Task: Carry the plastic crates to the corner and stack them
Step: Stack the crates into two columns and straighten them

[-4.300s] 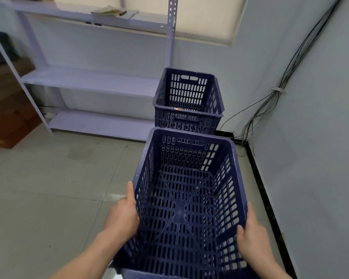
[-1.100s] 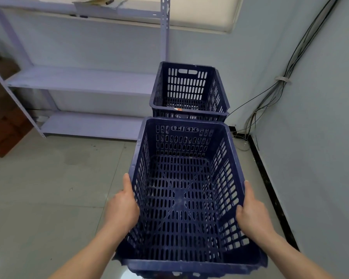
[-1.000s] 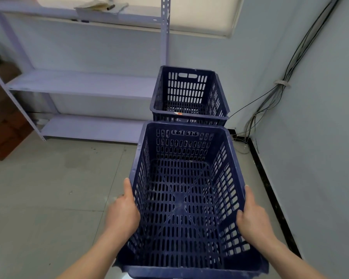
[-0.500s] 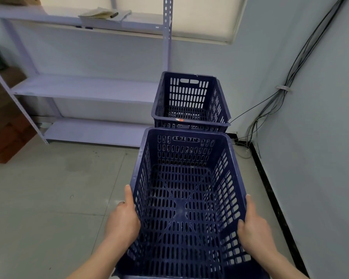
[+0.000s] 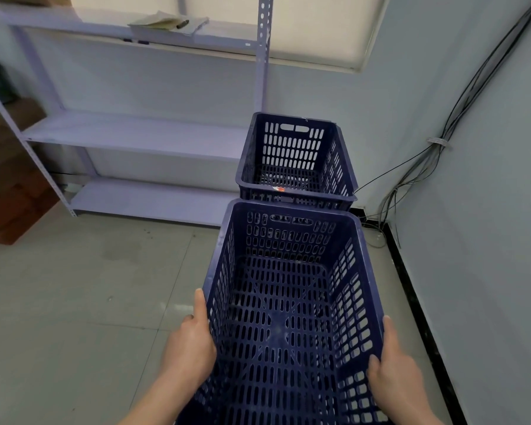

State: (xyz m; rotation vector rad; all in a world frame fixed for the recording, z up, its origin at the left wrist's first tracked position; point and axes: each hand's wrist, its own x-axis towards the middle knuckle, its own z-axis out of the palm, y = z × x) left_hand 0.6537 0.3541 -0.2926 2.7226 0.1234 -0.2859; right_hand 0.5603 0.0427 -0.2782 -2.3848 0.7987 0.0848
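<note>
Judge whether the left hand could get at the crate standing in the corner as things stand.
Probably not: the left hand holds the carried crate, which fills the space before the corner crate; it would have to let go first.

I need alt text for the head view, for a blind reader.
The left hand and right hand hold an empty blue crate by its sides, near a matching crate in the corner. A pale shelf lines the back wall; cables run down the right wall.
</note>
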